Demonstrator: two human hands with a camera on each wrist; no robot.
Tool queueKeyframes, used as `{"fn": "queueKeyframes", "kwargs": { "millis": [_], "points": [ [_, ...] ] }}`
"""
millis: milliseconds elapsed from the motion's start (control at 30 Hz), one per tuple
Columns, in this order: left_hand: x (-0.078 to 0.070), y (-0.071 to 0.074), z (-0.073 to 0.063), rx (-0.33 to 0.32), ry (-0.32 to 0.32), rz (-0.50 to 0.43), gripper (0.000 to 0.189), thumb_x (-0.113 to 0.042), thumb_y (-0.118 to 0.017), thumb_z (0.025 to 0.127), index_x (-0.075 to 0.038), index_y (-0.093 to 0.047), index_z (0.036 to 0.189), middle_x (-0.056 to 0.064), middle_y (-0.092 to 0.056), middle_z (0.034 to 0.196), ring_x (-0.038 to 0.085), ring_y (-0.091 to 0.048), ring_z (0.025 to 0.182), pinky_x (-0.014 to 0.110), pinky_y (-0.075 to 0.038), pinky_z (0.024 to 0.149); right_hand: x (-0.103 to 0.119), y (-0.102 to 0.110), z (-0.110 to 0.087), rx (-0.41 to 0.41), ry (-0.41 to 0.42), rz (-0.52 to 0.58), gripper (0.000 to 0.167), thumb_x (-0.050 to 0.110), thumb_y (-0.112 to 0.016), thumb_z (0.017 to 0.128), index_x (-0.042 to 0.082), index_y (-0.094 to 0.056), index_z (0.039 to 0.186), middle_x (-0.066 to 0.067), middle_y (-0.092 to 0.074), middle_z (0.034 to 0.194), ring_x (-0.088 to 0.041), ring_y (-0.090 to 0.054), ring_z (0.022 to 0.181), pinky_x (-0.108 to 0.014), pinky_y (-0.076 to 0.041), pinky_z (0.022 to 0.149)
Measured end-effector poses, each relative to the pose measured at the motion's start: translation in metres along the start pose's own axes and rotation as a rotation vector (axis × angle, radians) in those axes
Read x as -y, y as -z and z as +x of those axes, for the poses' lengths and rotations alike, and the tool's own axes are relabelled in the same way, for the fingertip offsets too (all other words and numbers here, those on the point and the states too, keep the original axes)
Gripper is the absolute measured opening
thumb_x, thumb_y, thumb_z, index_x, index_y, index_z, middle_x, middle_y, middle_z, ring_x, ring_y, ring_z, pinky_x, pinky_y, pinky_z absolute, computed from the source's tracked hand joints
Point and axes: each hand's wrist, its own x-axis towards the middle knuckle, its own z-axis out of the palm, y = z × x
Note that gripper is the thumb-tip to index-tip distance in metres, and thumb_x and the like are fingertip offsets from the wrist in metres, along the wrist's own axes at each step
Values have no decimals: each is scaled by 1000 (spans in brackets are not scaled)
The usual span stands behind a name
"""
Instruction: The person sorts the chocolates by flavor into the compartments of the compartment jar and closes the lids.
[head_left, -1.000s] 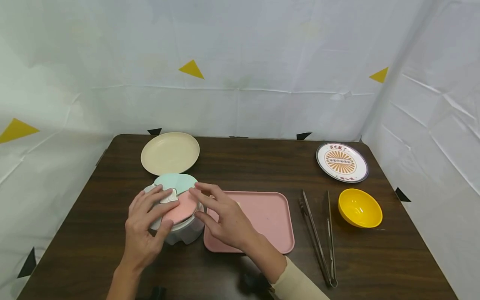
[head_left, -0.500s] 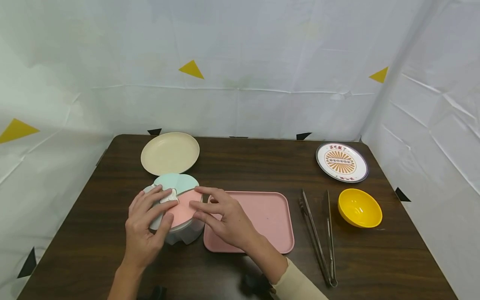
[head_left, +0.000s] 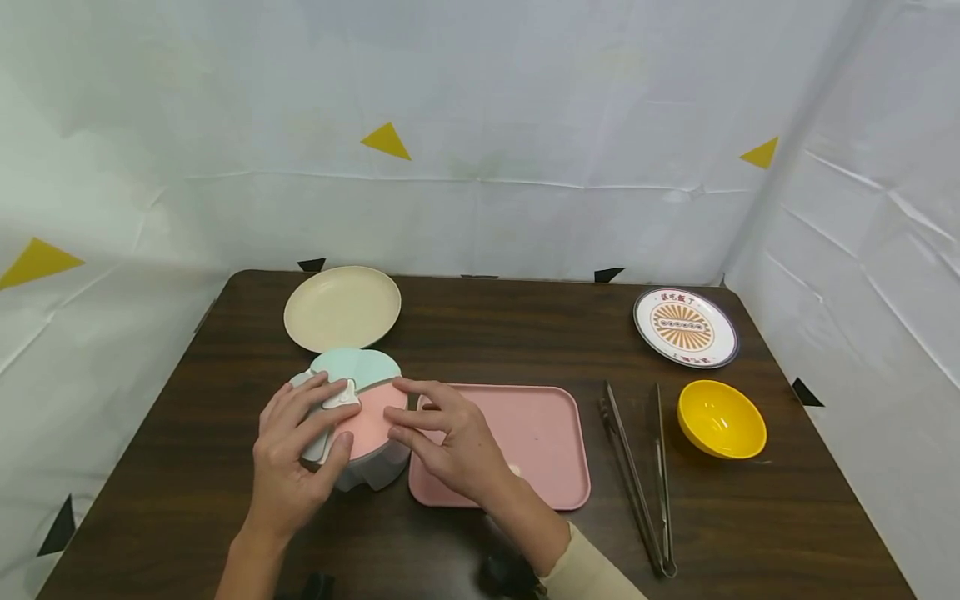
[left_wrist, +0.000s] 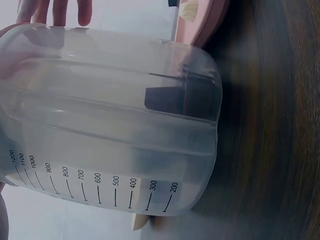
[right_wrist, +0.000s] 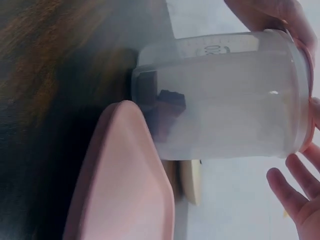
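Note:
A translucent canister (left_wrist: 115, 125) with measuring marks stands on the table at centre left in the head view. Its sectioned lid has a mint flap (head_left: 356, 367), a pink flap (head_left: 371, 421) and a whitish part. Dark blocky pieces (left_wrist: 185, 97) lie in its bottom. My left hand (head_left: 292, 454) rests on the lid, fingers spread over the whitish part and thumb on the pink flap. My right hand (head_left: 453, 437) touches the pink flap's right edge with its fingertips. Both flaps lie flat. Part of the lid is hidden under my left hand.
A pink tray (head_left: 540, 433) sits beside the canister, with a small pale piece (left_wrist: 189, 10) on it. Behind stands a cream plate (head_left: 342, 308). To the right are metal tongs (head_left: 637, 492), a yellow bowl (head_left: 722, 419) and a patterned plate (head_left: 686, 327).
The pink flap, slightly raised on its right side a second ago, has come down flat under my right fingertips. My left hand has stayed on the lid.

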Motion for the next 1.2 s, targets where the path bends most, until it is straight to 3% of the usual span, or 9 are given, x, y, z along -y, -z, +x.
{"fn": "queueKeyframes", "kwargs": {
  "millis": [400, 600, 700, 800, 933, 1000, 1067, 1200],
  "points": [
    [0, -1, 0, 13, -23, 72, 25, -24, -66, 83, -12, -77, 102, 13, -67, 119, 37, -53, 124, 59, -22, 108, 1, -1, -4, -8, -20, -79, 27, 20, -74, 87, 14, -75, 114, -2, -61, 132, -13, -60, 116, -24, -48, 91],
    [0, -2, 0, 25, -27, 164, 34, -33, -58, 87, -12, -76, 106, 13, -65, 124, 38, -49, 129, 61, -19, 110, 2, -2, -5, -16, -17, -108, 28, 19, -75, 87, 15, -75, 114, -1, -61, 133, -12, -59, 116, -25, -51, 86],
    [0, -1, -1, 30, -31, 202, 38, -36, -56, 88, -12, -76, 109, 12, -65, 127, 37, -49, 129, 60, -20, 110, 3, -1, -4, -21, 23, -154, 28, 19, -75, 87, 14, -75, 114, -2, -61, 133, -14, -56, 119, -24, -50, 86],
    [0, 0, -1, 32, -41, 226, 39, -38, -55, 88, -13, -75, 110, 11, -65, 126, 36, -51, 127, 58, -23, 109, 7, 0, -3, -14, 132, -262, 27, 16, -75, 86, 16, -76, 113, -1, -60, 133, -18, -54, 123, -27, -49, 92],
    [1, 0, 0, 15, -71, 271, 39, -41, -53, 92, -14, -76, 110, 11, -65, 126, 36, -54, 123, 57, -26, 105, 12, 0, -2, 68, 348, -435, 48, 3, -72, 77, 22, -71, 122, 5, -59, 136, -19, -55, 121, -33, -46, 94],
    [0, 1, 1, -11, -95, 283, 39, -40, -51, 94, -13, -77, 109, 11, -66, 124, 36, -55, 120, 57, -29, 101, 13, -1, -1, 113, 410, -483, 58, -1, -67, 74, 24, -68, 126, 8, -58, 136, -17, -56, 119, -35, -45, 92],
    [0, 2, 2, -55, -122, 274, 38, -37, -50, 96, -12, -77, 106, 12, -68, 120, 37, -57, 115, 55, -30, 97, 13, 0, -1, 139, 414, -507, 58, 0, -64, 76, 24, -66, 129, 9, -58, 136, -15, -55, 120, -37, -44, 91],
    [-3, 4, 2, -140, -161, 204, 39, -34, -50, 96, -7, -78, 97, 13, -71, 110, 38, -58, 107, 50, -30, 93, 7, 6, 0, 142, 338, -531, 53, 0, -59, 82, 24, -66, 129, 8, -59, 135, -14, -52, 127, -41, -43, 97]
  ]
}}
